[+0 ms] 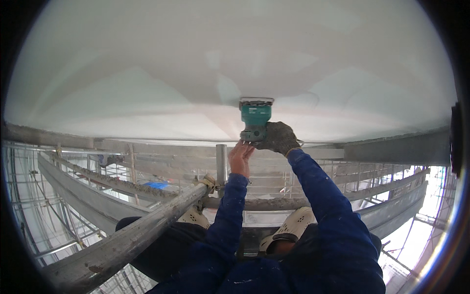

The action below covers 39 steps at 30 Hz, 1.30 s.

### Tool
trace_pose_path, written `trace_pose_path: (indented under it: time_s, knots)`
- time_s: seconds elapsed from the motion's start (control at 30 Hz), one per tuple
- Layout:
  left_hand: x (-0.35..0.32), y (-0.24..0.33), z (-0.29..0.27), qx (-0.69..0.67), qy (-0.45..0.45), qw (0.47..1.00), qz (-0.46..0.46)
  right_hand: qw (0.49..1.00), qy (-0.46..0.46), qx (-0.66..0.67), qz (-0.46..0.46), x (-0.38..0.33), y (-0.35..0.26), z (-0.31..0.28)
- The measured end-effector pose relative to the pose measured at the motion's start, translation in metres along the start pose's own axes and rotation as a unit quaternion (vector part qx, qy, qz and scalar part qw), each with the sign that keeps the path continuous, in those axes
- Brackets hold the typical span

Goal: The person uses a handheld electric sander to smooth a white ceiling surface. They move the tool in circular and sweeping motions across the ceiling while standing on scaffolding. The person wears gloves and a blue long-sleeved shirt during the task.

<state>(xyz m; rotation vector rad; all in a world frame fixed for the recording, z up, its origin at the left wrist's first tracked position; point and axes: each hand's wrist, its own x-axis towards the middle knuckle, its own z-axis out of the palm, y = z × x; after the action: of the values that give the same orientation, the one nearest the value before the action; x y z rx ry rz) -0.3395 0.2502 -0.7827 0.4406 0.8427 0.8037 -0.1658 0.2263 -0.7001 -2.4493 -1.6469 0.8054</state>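
Note:
A green palm sander [255, 115] stands with its flat pad against a broad, pale curved surface [147, 98] with whitish patches. My right hand [280, 137], in a dark glove, is closed around the sander's lower right side. Bare, my left hand [239, 159] reaches up to the sander's near end, its fingers pressed together there; the fingertips are partly hidden by the tool. Both arms are stretched forward in dark blue sleeves.
A thick grey pipe [132, 235] slants up from the lower left to a tied joint by a short upright post [222, 164]. Dusty planks [88, 191] and scaffold bars lie below. My feet in pale perforated clogs [290, 226] rest near a crossbar.

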Motion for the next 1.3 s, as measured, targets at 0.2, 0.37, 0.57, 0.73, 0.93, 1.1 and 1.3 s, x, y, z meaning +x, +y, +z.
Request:
trace_pose_path:
  time_s: [0.2, 0.37, 0.57, 0.73, 0.93, 1.1, 1.3]
  knots:
    - [-0.01, -0.012, 0.018, -0.009, 0.005, 1.0, -0.014, 0.999, -0.006, 0.011, 0.042, -0.007, 0.018, 0.004]
    - [-0.022, -0.01, 0.031, -0.004, 0.011, 1.0, 0.02, 0.999, 0.036, 0.035, 0.018, -0.007, 0.028, 0.02]
    - [-0.024, -0.016, 0.037, 0.037, -0.022, 0.999, 0.007, 0.994, 0.078, 0.072, -0.002, -0.008, 0.04, 0.03]
    - [-0.019, -0.018, 0.032, 0.006, -0.002, 1.0, 0.006, 0.994, 0.1, 0.031, 0.015, -0.003, 0.049, 0.051]
    - [-0.016, -0.017, 0.021, -0.033, 0.059, 0.995, 0.067, 0.997, 0.075, 0.02, -0.021, 0.005, 0.012, 0.027]
    - [-0.012, -0.004, 0.017, 0.01, 0.074, 0.996, 0.04, 0.996, 0.084, -0.001, -0.009, 0.016, 0.013, 0.049]
    - [-0.022, -0.025, 0.035, 0.006, 0.013, 1.0, 0.016, 0.996, 0.06, 0.061, 0.016, 0.001, 0.05, 0.041]
